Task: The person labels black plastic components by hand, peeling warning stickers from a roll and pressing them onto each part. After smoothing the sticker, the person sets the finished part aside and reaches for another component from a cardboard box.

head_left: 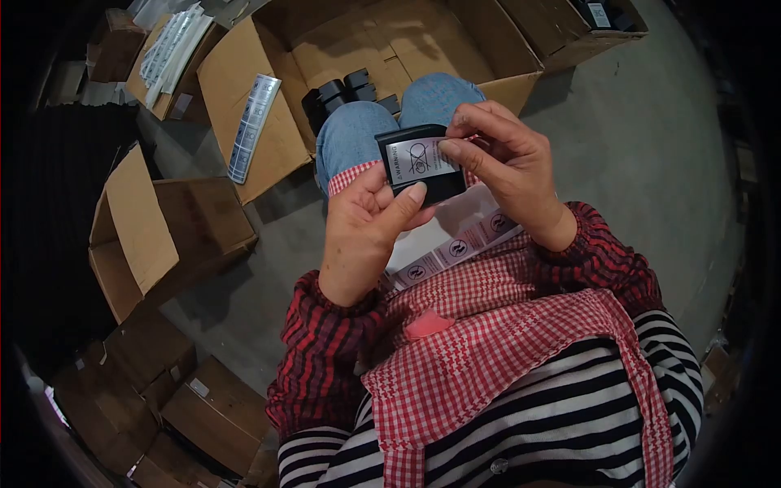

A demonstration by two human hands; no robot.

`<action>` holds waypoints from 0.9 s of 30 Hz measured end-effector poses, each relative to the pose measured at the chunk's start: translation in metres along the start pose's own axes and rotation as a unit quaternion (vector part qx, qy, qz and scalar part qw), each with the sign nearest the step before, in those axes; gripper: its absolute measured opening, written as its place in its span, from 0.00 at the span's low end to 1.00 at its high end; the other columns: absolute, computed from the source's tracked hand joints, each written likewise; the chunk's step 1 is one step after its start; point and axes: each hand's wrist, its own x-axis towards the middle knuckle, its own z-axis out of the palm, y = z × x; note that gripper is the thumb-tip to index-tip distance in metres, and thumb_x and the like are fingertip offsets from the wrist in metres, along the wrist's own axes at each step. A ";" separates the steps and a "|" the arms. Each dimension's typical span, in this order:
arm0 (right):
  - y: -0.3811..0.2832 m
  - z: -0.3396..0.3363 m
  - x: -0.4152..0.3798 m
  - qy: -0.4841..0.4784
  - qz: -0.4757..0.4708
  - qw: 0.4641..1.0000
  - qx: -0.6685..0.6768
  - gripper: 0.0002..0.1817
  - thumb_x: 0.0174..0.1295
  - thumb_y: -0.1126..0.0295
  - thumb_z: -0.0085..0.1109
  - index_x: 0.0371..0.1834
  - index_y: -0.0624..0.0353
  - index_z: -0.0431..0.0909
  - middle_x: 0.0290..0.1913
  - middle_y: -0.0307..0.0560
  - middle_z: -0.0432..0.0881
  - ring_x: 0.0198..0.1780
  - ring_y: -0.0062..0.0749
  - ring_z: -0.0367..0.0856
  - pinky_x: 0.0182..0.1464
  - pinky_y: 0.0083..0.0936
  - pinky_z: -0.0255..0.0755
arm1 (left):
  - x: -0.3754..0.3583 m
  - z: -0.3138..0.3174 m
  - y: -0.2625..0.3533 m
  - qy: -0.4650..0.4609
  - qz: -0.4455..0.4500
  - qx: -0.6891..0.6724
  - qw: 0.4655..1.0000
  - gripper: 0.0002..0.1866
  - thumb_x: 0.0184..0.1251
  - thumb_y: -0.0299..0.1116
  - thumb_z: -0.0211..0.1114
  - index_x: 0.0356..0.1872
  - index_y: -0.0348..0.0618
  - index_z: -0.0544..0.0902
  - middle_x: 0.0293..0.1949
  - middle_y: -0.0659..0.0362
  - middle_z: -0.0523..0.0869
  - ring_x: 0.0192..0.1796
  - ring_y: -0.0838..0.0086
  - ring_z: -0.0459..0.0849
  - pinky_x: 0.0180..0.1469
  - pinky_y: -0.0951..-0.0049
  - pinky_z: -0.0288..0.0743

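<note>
A black plastic part with a silver warning label on its face is held above my knees. My left hand grips its lower left side, thumb on the front. At the label's upper right edge, my right hand pinches with thumb and forefinger; whether it holds the label or the part's edge I cannot make out. A strip of round-symbol labels on white backing lies across my lap, over the red checked apron.
An open cardboard box holding black parts stands in front of my knees. On its left flap lies a silver label strip. Smaller boxes stand at the left, one with rolled label sheets. More cartons are at lower left.
</note>
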 end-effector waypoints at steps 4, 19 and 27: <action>0.000 -0.001 -0.002 0.002 0.004 1.000 -0.001 0.12 0.58 0.80 0.63 0.46 0.65 0.80 0.37 0.37 0.75 0.34 0.12 0.73 0.31 0.09 0.69 | -0.002 0.003 0.002 0.001 0.004 0.008 1.000 0.18 0.68 0.24 0.59 0.57 0.31 0.72 0.47 0.59 0.82 0.43 0.82 0.83 0.47 0.81 0.81; -0.001 0.003 -0.005 0.037 -0.046 0.996 -0.059 0.11 0.54 0.80 0.65 0.42 0.63 0.81 0.34 0.39 0.79 0.34 0.18 0.77 0.33 0.14 0.73 | -0.007 0.005 0.002 0.004 -0.004 0.031 1.000 0.19 0.68 0.25 0.58 0.58 0.32 0.71 0.50 0.56 0.82 0.47 0.78 0.83 0.49 0.79 0.80; -0.003 0.003 -0.005 0.038 -0.034 0.996 -0.075 0.12 0.53 0.80 0.66 0.41 0.63 0.81 0.34 0.40 0.80 0.33 0.19 0.78 0.32 0.14 0.73 | -0.006 0.006 0.003 0.014 -0.012 0.041 0.999 0.19 0.68 0.25 0.58 0.59 0.32 0.71 0.51 0.56 0.82 0.48 0.77 0.83 0.49 0.78 0.80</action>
